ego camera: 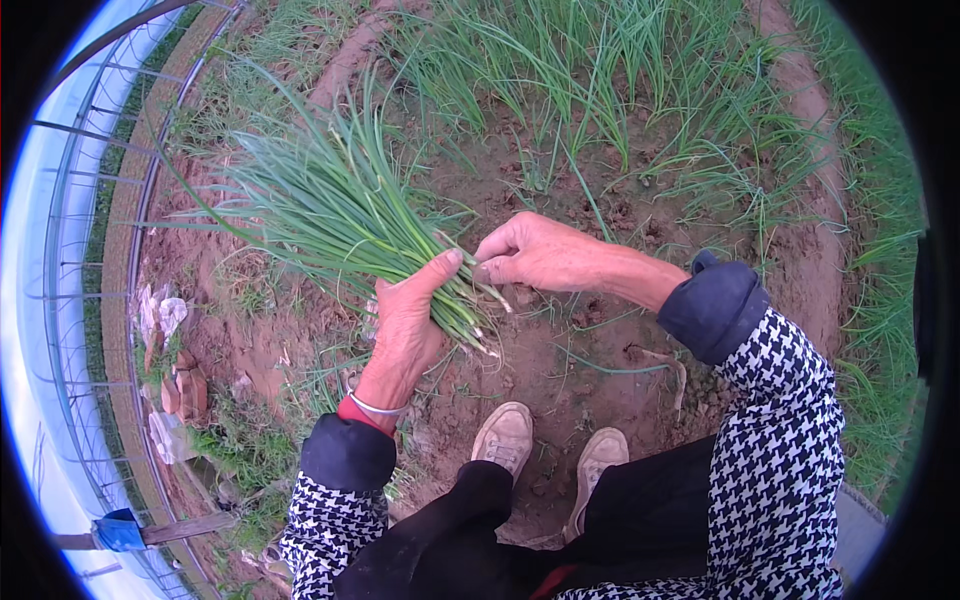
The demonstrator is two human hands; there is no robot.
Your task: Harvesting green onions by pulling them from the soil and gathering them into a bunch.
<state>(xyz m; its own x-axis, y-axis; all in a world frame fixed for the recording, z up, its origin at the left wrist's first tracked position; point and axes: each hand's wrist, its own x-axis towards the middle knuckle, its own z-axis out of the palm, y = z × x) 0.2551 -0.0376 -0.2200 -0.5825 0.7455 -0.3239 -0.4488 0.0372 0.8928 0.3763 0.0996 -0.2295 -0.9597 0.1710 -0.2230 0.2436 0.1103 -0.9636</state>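
Note:
A thick bunch of green onions (337,202) is gripped in my left hand (409,315), whose thumb lies across the stalks. The leaves fan out to the upper left, while the pale root ends (480,337) point to the lower right. My right hand (544,251) is at the bunch's right side, thumb and forefinger pinched on a stalk near its base. Exactly what lies between those fingertips is partly hidden. Below the root ends is brown soil (540,390), with a loose green leaf (607,369) on it.
Rows of growing green onions (600,82) stand ahead, with a raised soil ridge (814,135) to their right. At left are broken bricks (184,390), crumpled plastic (161,311) and a greenhouse wall of film (67,300) on a metal frame. My shoes (506,435) rest on the soil.

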